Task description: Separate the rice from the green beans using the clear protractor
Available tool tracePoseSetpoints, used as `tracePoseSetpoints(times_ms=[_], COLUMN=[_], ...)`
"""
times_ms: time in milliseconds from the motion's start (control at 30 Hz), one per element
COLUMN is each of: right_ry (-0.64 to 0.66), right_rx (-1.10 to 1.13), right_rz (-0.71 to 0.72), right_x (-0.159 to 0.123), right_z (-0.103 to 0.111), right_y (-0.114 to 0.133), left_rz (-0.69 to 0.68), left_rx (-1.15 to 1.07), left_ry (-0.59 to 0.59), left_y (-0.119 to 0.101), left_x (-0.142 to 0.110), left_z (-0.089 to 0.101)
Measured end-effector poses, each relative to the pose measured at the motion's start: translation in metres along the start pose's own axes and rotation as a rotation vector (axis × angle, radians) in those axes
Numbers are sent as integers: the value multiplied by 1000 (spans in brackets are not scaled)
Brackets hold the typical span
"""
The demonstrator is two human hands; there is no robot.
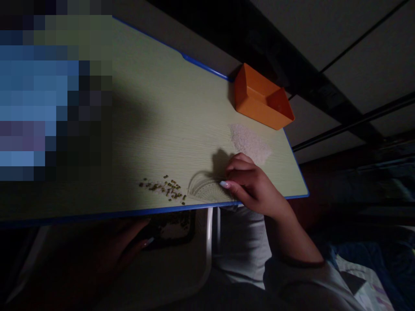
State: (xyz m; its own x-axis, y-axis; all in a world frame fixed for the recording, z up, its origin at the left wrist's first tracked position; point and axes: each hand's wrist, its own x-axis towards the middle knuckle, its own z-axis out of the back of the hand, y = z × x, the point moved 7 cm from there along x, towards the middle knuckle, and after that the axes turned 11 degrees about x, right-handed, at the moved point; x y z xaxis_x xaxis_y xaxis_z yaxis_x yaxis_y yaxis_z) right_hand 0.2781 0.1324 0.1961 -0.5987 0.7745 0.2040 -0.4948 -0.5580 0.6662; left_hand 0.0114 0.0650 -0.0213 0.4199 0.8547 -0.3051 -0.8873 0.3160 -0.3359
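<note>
My right hand (251, 183) rests on the pale green table (152, 125) near its front edge, fingers curled together, fingertips touching a clear glass dish (205, 190). Whether anything is pinched in them I cannot make out. Left of the dish lies a scatter of small green-brown grains (164, 188). Just beyond the hand is a heap of white rice (251, 142). My left hand (125, 246) is below the table edge in deep shadow, holding a dark tray (175, 229) with grains in it.
An orange plastic box (262, 99) stands at the table's far right corner. The table has a blue rim (97, 214) and white legs underneath. A blurred bluish patch covers the left part of the view. Dark room around.
</note>
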Motion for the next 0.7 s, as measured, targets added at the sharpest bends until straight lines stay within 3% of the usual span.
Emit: tracePoseSetpoints(times_ms=[200, 500, 700], right_ry=[-24, 67, 76], right_rx=[-31, 14, 34], right_rz=[-30, -21, -38], right_x=[9, 12, 7], right_z=[-5, -9, -9], right_y=[-4, 1, -1], left_rz=[-22, -31, -30], left_rx=[31, 96, 41], left_ry=[-5, -46, -53], left_y=[3, 7, 5], left_x=[-3, -10, -7], left_z=[-4, -10, -5])
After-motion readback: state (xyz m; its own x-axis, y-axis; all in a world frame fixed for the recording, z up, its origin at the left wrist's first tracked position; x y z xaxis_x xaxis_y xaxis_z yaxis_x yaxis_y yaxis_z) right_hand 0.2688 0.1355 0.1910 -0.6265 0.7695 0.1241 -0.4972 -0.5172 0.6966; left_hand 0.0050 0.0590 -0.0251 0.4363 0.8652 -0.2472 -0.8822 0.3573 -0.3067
